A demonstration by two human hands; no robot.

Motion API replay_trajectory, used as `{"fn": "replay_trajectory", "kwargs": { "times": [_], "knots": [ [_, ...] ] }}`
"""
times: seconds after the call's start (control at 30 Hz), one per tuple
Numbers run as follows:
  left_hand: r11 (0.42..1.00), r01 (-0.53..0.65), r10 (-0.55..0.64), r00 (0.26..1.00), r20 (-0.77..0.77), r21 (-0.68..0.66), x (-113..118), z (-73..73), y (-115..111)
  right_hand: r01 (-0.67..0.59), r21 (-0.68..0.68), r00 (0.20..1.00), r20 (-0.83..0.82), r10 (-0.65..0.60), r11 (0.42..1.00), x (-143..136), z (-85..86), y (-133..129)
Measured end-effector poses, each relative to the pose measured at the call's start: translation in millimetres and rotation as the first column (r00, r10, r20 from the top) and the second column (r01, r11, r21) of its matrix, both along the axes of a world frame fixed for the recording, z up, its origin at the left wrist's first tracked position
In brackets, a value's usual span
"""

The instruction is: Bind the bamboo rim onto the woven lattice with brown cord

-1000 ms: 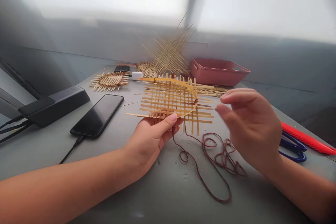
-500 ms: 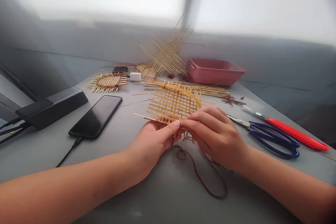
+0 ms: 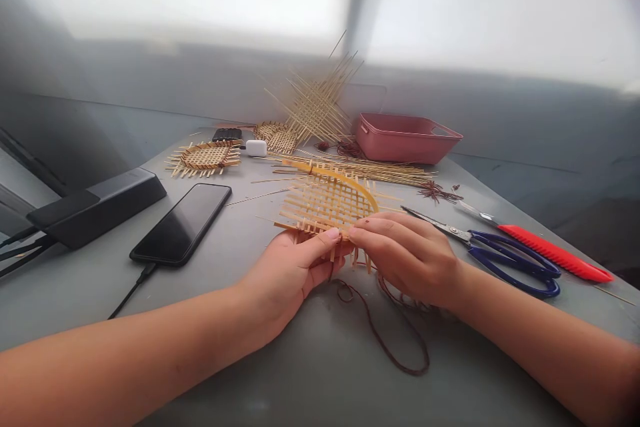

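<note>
A woven bamboo mat (image 3: 320, 199) of flat strips, with a curved bamboo hoop (image 3: 350, 180) along its far and right side, is held tilted in front of me. My left hand (image 3: 295, 253) is closed on its near edge, thumb on top and fingers beneath. My right hand (image 3: 413, 253) pinches the same edge just right of that thumb; its fingertips are partly hidden. Dark brown cord (image 3: 373, 327) hangs from the near edge and loops on the table below. Whether the right fingers grip cord or strip I cannot tell.
On the right lie scissors (image 3: 515, 260) and a red-handled knife (image 3: 555, 252). A phone (image 3: 183, 223) and a black box with cables (image 3: 100, 207) are on the left. Behind are a pink basket (image 3: 407, 140), loose bamboo strips (image 3: 395, 171), a white case (image 3: 257, 148) and another woven piece (image 3: 206, 157).
My right hand has shifted slightly down and its fingers lie flatter at the edge. The mat tilts a little differently. The whole view has moved slightly.
</note>
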State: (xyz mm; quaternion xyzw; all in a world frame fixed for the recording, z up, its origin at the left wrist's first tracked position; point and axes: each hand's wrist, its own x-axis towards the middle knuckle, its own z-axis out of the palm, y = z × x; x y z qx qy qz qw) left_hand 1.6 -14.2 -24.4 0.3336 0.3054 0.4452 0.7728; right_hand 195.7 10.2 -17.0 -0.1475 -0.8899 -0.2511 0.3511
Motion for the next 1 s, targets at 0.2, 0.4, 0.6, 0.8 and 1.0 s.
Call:
{"fn": "replay_trajectory", "kwargs": {
  "times": [0.2, 0.4, 0.6, 0.8, 1.0],
  "knots": [
    [0.996, -0.058, 0.056, 0.998, -0.037, -0.061, 0.2, -0.3, 0.8, -0.016, -0.343, 0.969, -0.236, -0.070, 0.939, -2.0, 2.2, -4.5],
    [0.990, -0.131, 0.130, 0.991, -0.022, -0.051, 1.5, 0.4, 5.6, -0.367, -0.702, 0.833, -0.540, -0.121, 0.611, -0.4, 8.4, -11.0],
    [0.981, -0.188, 0.187, 0.982, -0.017, -0.040, 3.3, 2.4, 5.7, -0.304, -0.776, 0.875, -0.457, -0.160, 0.553, 1.8, 11.9, -16.0],
    [0.992, -0.081, 0.085, 0.996, -0.039, 0.093, 5.7, 1.8, 0.1, 0.010, -0.354, 0.971, -0.220, -0.094, 0.935, -2.9, 3.0, -8.9],
    [0.994, -0.098, 0.099, 0.995, -0.032, 0.044, 5.2, -0.5, 0.8, 0.019, -0.215, 0.993, -0.112, -0.044, 0.976, -5.6, 1.3, -9.7]
  ]
}}
